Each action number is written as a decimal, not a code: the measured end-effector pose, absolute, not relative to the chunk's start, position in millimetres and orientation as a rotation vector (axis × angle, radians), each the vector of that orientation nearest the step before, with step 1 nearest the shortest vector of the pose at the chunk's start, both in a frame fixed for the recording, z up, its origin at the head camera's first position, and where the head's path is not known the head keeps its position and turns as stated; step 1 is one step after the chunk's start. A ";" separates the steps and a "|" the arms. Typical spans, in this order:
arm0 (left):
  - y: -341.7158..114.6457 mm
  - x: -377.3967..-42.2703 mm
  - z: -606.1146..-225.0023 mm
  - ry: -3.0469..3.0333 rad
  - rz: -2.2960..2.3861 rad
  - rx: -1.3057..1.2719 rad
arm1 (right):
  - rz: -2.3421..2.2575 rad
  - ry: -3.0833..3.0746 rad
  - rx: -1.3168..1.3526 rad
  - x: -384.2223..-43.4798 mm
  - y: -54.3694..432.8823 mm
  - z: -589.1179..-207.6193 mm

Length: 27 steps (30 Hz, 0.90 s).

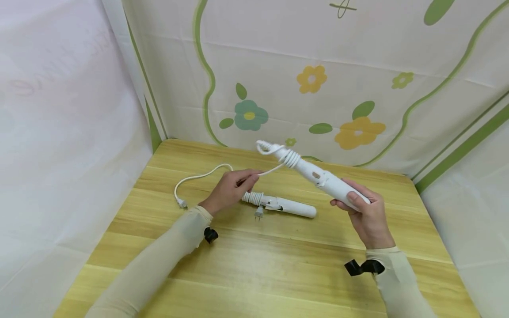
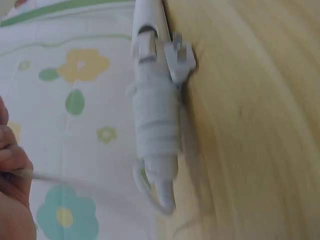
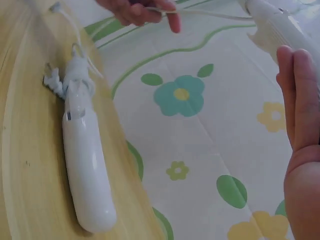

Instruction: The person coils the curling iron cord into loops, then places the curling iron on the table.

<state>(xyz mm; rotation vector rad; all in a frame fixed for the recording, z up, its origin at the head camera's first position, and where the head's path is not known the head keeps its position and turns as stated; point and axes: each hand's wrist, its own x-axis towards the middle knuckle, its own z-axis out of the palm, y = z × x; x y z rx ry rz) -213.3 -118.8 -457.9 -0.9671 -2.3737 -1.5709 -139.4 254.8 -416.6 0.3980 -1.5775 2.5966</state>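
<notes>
My right hand (image 1: 367,214) grips a white curling iron (image 1: 338,187) by its thick end, holding it tilted above the table. Several turns of its white cord (image 1: 290,158) wrap the narrow end. My left hand (image 1: 228,190) pinches the cord's loose stretch, which runs on to a plug (image 1: 182,203) on the table at left. Below my hands a second white curling iron (image 1: 294,207) lies on the table, its cord wound tightly round one end and its plug (image 1: 259,212) beside the winding. In the left wrist view this wound end (image 2: 157,120) shows close up, slightly blurred.
The wooden table (image 1: 270,274) runs back to a flower-printed cloth wall (image 1: 278,88). White cloth (image 1: 59,154) hangs on the left side, and another cloth panel (image 1: 477,212) on the right. Black wrist mounts (image 1: 210,235) sit on both sleeves.
</notes>
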 end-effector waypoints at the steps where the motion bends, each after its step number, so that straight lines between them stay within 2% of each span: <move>1: -120.9 -213.9 -457.3 -2.364 -1.552 -0.950 | 2.610 -1.525 0.392 -139.8 254.8 -416.2; 6: -122.5 -210.3 -456.2 -2.334 -1.353 -1.089 | 2.605 -1.428 0.290 -144.2 256.9 -413.5; 15: -111.9 -193.6 -452.7 -2.081 -0.942 -1.453 | 2.442 -1.810 0.093 -145.5 259.4 -426.8; 27: -124.1 -197.8 -425.2 -2.050 -0.818 -1.376 | 2.212 -2.351 0.234 -139.8 254.5 -448.0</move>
